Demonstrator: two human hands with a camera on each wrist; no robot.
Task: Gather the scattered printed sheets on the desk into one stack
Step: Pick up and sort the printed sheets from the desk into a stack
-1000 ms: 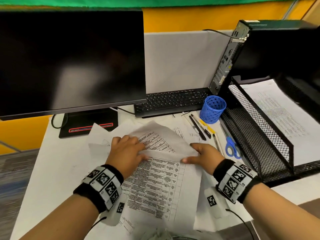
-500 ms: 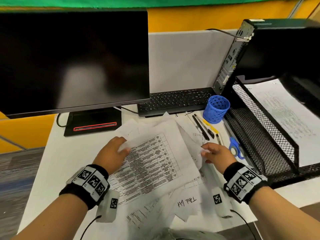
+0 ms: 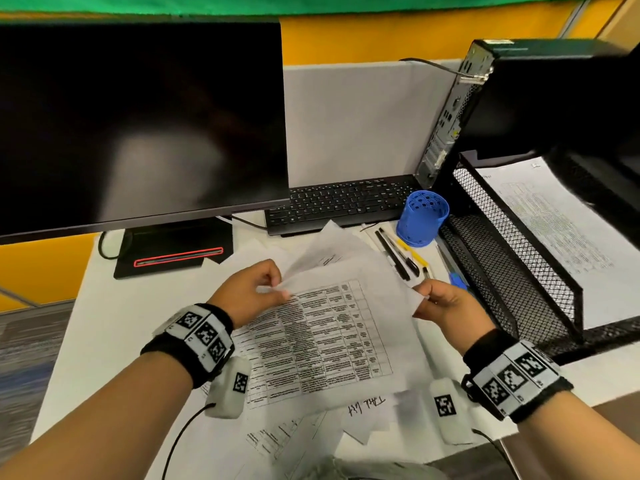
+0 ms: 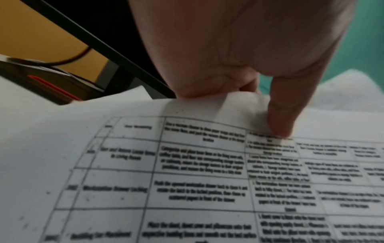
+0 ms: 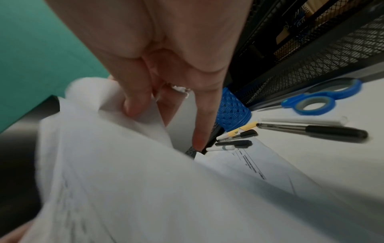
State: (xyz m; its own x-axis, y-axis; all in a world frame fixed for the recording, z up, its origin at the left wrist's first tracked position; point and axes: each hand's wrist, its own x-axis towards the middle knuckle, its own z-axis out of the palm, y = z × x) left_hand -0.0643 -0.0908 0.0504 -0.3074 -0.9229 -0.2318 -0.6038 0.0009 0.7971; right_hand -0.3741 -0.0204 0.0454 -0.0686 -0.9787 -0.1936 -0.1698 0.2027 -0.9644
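Observation:
A sheet printed with a table (image 3: 332, 341) lies uppermost in a loose bundle of white sheets at the middle of the desk. My left hand (image 3: 254, 294) pinches the bundle's far left corner, thumb on the print (image 4: 279, 125). My right hand (image 3: 438, 299) grips the bundle's right edge, thumb and fingers curled round crumpled paper (image 5: 116, 115). More printed sheets (image 3: 277, 438) lie spread flat beneath, near the front edge, one with handwriting (image 3: 367, 405).
A black monitor (image 3: 138, 126) stands at the back left, a keyboard (image 3: 346, 202) behind the sheets. A blue mesh cup (image 3: 422, 218), pens (image 3: 398, 259) and blue scissors (image 5: 320, 100) lie right of the sheets. A black mesh tray (image 3: 519, 271) holding paper stands at the right.
Both hands went from pressing flat on the sheets to gripping their edges. The tabled sheet swung round and the bundle's far edges lifted off the desk.

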